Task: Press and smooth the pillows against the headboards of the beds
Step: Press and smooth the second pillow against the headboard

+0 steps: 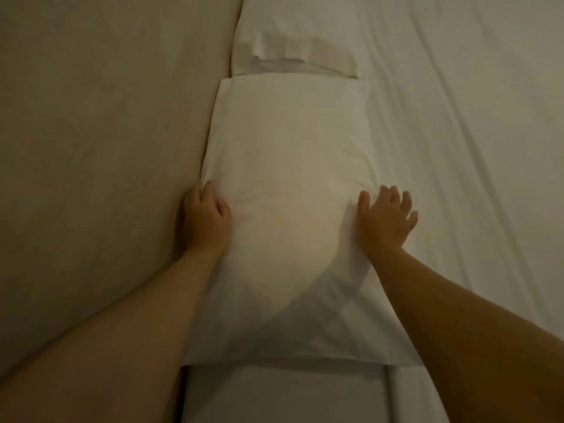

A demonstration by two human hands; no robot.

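A white pillow (287,166) lies lengthwise in the middle of the view, its left long edge against a beige padded headboard (100,132). My left hand (207,218) curls around the pillow's left edge, wedged between pillow and headboard. On the pillow's right edge, my right hand (384,218) lies flat with its fingers spread, pressing the fabric onto the sheet. A second white pillow (293,35) lies beyond the first, also along the headboard, its open case end touching the first pillow's far end.
A wrinkled white bed sheet (473,132) fills the right side. Below the pillow's near end a folded white sheet band (283,392) shows. Both bare forearms reach in from the bottom corners.
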